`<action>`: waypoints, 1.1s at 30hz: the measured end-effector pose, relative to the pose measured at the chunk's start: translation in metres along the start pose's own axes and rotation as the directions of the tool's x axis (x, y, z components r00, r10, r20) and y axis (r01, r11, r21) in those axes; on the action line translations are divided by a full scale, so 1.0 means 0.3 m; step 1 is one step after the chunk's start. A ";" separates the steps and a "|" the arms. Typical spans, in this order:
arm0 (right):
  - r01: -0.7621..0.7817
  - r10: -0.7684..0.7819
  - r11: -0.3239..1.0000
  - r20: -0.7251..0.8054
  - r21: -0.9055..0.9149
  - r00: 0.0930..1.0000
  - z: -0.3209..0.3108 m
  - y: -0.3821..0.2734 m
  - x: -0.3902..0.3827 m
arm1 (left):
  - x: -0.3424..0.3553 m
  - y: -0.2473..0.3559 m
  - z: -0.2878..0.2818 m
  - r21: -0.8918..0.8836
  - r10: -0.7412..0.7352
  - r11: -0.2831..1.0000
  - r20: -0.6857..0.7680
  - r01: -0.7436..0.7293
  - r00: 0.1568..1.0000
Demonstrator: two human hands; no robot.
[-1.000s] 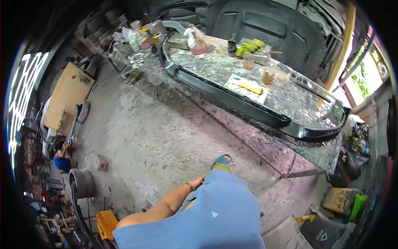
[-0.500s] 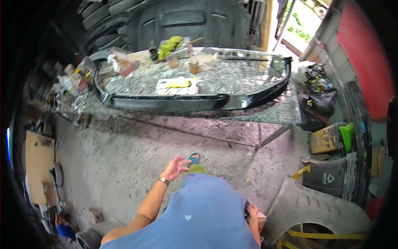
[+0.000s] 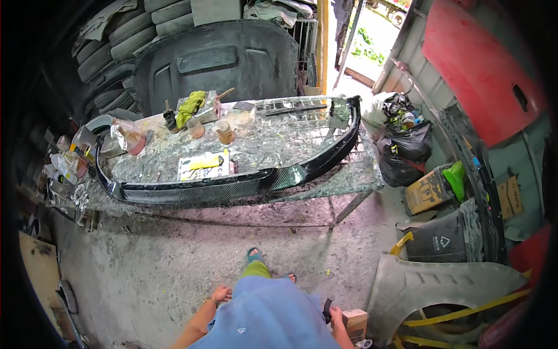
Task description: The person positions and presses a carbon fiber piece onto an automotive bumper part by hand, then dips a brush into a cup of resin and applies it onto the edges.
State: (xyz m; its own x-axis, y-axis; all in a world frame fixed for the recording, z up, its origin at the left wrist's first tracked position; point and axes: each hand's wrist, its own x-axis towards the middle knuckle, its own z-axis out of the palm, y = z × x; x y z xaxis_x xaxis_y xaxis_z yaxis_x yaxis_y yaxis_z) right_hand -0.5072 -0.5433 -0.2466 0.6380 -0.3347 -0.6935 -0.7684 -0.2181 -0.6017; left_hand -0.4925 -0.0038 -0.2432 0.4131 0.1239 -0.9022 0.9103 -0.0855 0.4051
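Note:
My left hand hangs low beside my blue shirt, its fingers loosely bent and apart, with nothing in it; a watch circles its wrist. On the other side my right hand is closed on a small black object, whose kind I cannot make out. A cardboard box is close behind that hand. Ahead of me, out of reach of both hands, a long curved glossy black carbon-fibre car lip lies along the front of a stained worktable.
On the table are a yellow-green cloth, cups of amber liquid and a white sheet with a yellow item. A grey car fender stands at right, near black bags and a recycling-marked bin.
My left hand has dropped from its raised, spread position to beside my body. The view has shifted, so the table appears lower and further left. My right hand still grips the black object.

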 end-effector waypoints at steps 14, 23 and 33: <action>-0.235 0.214 0.969 0.224 0.076 0.951 -0.011 -0.505 0.135 | 0.143 0.167 -0.122 -0.207 -0.053 0.977 -0.011 0.049 0.999; -0.265 0.286 0.958 0.289 -0.111 0.914 0.039 -0.700 0.194 | 0.152 0.356 -0.163 -0.409 -0.016 0.911 -0.167 -0.054 0.986; 0.124 0.132 0.916 0.579 -0.381 0.805 -0.087 -1.022 0.698 | 0.014 0.264 0.179 -0.617 -0.240 0.786 -0.247 0.039 0.939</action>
State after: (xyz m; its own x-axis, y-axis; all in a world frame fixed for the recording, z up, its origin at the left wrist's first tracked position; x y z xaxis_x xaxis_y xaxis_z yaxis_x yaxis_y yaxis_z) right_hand -0.1393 -0.5703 -0.1970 0.4408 0.2323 -0.8670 -0.6442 -0.5908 -0.4858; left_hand -0.4202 -0.0633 -0.2228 0.1763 0.3808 -0.9077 0.7481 0.5475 0.3750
